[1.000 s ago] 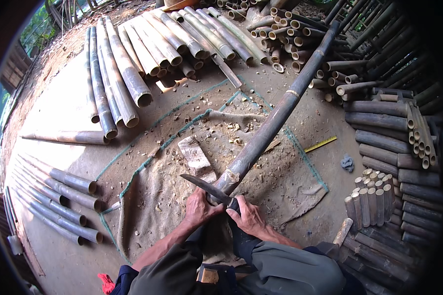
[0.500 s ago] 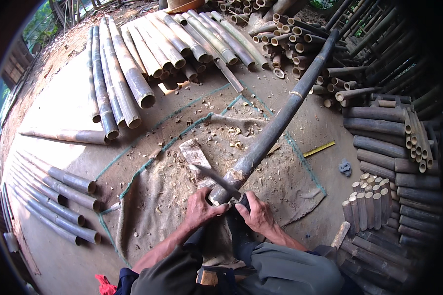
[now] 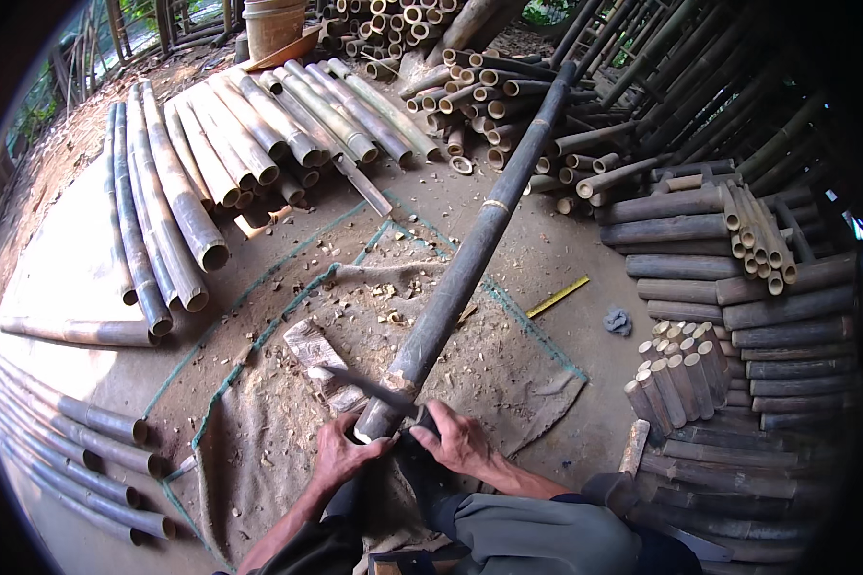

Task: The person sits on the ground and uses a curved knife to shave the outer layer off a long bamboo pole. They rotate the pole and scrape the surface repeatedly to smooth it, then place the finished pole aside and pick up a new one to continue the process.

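Observation:
A long dark bamboo pole (image 3: 460,278) slants from the far right down to my knees, with a pale scraped ring close to its near end. My left hand (image 3: 348,450) is closed around that near end, thumb toward the pale cut rim. In my right hand (image 3: 458,443) is the dark handle of a knife (image 3: 369,386), gripped with curled fingers. Its blade crosses over the pole just on my side of the scraped ring, tip pointing left; whether the edge touches the bamboo I cannot tell. A pale, hacked wooden block (image 3: 321,355) lies left of the pole's end.
Burlap sacking (image 3: 268,446) strewn with chips covers the floor beneath. Bamboo poles (image 3: 182,211) lie in rows at far left and left (image 3: 86,460). Cut bamboo lengths (image 3: 686,278) are stacked on the right, near a yellow measuring strip (image 3: 558,297) and a grey rag (image 3: 618,321).
The whole view has shifted, so things sit further left and lower. The blade lies slightly flatter and nearer the scraped ring. Both hands keep their grips.

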Demonstrator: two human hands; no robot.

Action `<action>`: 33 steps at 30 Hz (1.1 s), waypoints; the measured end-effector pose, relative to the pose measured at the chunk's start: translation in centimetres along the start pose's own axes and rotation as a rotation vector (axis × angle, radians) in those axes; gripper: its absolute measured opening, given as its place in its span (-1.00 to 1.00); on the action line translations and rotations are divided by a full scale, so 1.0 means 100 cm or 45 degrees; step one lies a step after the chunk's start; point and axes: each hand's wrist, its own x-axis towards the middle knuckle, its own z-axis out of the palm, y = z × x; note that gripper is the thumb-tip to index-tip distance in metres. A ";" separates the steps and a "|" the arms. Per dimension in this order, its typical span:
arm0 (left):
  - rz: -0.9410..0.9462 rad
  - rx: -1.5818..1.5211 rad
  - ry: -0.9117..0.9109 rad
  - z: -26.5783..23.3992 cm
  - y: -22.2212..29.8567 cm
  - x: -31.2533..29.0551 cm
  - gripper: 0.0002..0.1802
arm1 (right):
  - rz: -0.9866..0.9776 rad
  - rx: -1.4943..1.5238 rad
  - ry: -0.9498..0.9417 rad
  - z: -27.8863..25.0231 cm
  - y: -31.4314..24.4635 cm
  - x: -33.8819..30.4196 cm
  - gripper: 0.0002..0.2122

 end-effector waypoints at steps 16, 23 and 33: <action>-0.118 -0.729 -0.130 0.013 -0.024 0.001 -0.39 | -0.136 -0.020 0.114 -0.006 -0.003 -0.003 -0.62; 0.056 -0.247 0.011 0.011 -0.014 -0.002 -0.12 | -0.138 0.022 0.042 -0.002 0.003 -0.008 -0.63; -0.155 -0.517 -0.188 0.011 -0.008 0.005 -0.26 | -0.054 -0.018 0.125 0.000 0.002 0.002 -0.60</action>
